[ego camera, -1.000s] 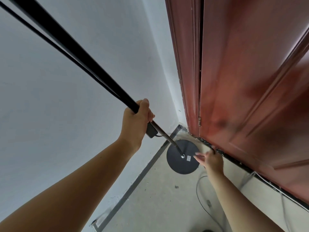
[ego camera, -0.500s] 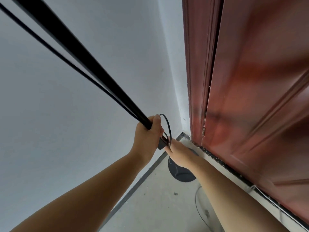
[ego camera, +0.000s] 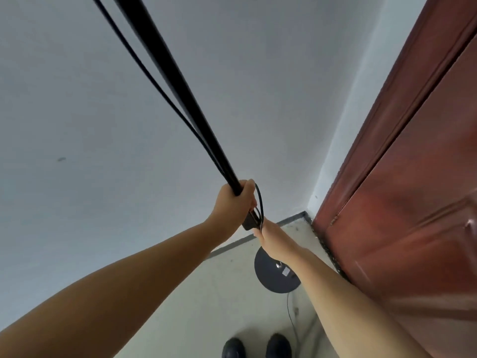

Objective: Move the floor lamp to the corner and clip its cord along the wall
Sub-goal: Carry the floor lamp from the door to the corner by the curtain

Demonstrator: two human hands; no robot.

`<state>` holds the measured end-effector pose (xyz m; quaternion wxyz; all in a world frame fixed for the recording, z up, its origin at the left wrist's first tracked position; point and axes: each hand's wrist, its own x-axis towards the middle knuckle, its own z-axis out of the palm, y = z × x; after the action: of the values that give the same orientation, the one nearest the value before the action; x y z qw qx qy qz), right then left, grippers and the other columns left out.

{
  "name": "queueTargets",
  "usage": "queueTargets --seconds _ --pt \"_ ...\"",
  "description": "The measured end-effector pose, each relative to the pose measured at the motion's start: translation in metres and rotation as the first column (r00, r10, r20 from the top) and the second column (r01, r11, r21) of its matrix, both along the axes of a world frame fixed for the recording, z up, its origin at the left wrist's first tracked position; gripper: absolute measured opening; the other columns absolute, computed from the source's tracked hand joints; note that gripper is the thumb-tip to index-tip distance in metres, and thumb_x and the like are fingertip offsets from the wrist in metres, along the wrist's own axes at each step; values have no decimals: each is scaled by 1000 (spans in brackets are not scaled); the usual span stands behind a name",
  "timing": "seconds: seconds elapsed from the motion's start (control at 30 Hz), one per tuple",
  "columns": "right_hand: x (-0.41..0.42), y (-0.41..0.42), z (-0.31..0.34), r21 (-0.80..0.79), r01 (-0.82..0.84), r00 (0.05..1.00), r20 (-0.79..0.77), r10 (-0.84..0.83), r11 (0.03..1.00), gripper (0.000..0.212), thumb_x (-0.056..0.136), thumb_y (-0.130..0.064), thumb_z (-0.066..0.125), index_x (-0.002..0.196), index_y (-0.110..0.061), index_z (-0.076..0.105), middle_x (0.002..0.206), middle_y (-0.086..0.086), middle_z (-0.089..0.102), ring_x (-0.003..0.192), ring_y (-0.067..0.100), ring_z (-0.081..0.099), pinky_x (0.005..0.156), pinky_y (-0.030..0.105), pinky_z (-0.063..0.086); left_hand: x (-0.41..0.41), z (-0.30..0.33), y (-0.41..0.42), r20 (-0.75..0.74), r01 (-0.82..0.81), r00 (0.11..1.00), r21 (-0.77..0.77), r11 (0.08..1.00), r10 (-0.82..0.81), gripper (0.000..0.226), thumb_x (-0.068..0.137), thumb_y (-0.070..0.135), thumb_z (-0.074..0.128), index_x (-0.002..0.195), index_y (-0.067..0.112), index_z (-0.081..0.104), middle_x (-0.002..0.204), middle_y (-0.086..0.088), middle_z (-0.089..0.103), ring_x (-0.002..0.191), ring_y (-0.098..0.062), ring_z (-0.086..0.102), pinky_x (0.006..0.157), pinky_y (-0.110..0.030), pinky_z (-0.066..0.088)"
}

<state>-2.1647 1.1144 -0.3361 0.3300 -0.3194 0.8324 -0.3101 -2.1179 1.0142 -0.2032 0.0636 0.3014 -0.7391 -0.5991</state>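
shoes (ego camera: 256, 345) bottom centre | lamp base (ego camera: 273, 276) on floor, lower centre-right, just short of corner | right hand (ego camera: 271, 235) below left, fingers at the switch box and cord (ego camera: 259, 202) loop, grip hidden, can't tell | left hand (ego camera: 236, 202) fisted round lamp pole (ego camera: 175, 81) | pole runs upper left to base.

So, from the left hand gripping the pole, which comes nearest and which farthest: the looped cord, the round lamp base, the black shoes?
From the left hand, in the head view:
1. Thin black looped cord, touching its fingers on the right.
2. Round dark metal lamp base, on the floor below, beside the red-brown door.
3. Black shoes, at the bottom edge.
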Motion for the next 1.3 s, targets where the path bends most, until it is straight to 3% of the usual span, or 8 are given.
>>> queueTargets --seconds 0.13,0.27,0.5,0.77,0.9,1.0,1.13,1.3 --pt "57 -32 65 -1 -166 986 4 166 986 19 99 -30 32 96 -15 44 72 5 53 59 19 48 58 32 42 73 68 -29 -66 -98 993 20 995 99 44 89 17 44 45 19 40 39 9 43 50 -13 48 77 -38 50" --pt "131 -74 117 32 -347 938 -2 348 937 25 99 -33 33 107 -13 46 99 15 64 88 32 63 82 45 51 168 115 -66 -155 -226 960 63 972 234 41 88 16 44 48 18 34 40 9 36 47 -14 39 67 -29 50" --pt "303 -157 163 106 -586 809 26 587 803 30 98 -35 36 118 -16 45 105 9 62 91 24 61 79 36 47 377 154 -119 -230 -456 857 75 887 461 42 92 18 44 51 16 33 44 4 36 49 -17 40 70 -31 51" --pt "525 -241 201 112 -789 609 11 793 604 21 97 -36 36 104 -20 47 95 6 61 80 21 59 67 30 44 619 184 -171 -255 -686 691 68 725 677 41 88 16 43 48 17 33 42 6 36 45 -14 40 70 -33 50" --pt "616 -284 208 109 -873 477 -21 879 476 24 97 -35 36 103 -16 49 89 1 56 71 6 52 60 22 39 710 190 -195 -253 -778 591 71 624 766 43 82 16 44 42 22 31 40 7 35 42 -14 38 69 -35 50" --pt "684 -322 203 66 -918 393 13 919 392 27 97 -34 37 116 -18 45 103 4 58 88 11 59 71 29 48 776 190 -217 -241 -843 510 47 535 825 44 82 18 44 40 23 33 38 9 37 41 -13 40 72 -37 51" --pt "772 -378 196 19 -957 289 24 957 288 29 96 -32 40 123 -21 42 96 -1 58 67 6 52 65 29 52 858 187 -257 -206 -906 407 30 421 890 42 83 19 45 43 21 32 38 8 37 42 -14 41 73 -38 50" --pt "885 -467 189 14 -986 170 71 983 169 27 96 -34 41 114 -15 49 100 3 60 73 10 53 89 46 54 963 186 -328 -182 -957 286 -2 291 941 40 84 17 44 46 18 30 39 7 36 49 -19 40 72 -36 47"
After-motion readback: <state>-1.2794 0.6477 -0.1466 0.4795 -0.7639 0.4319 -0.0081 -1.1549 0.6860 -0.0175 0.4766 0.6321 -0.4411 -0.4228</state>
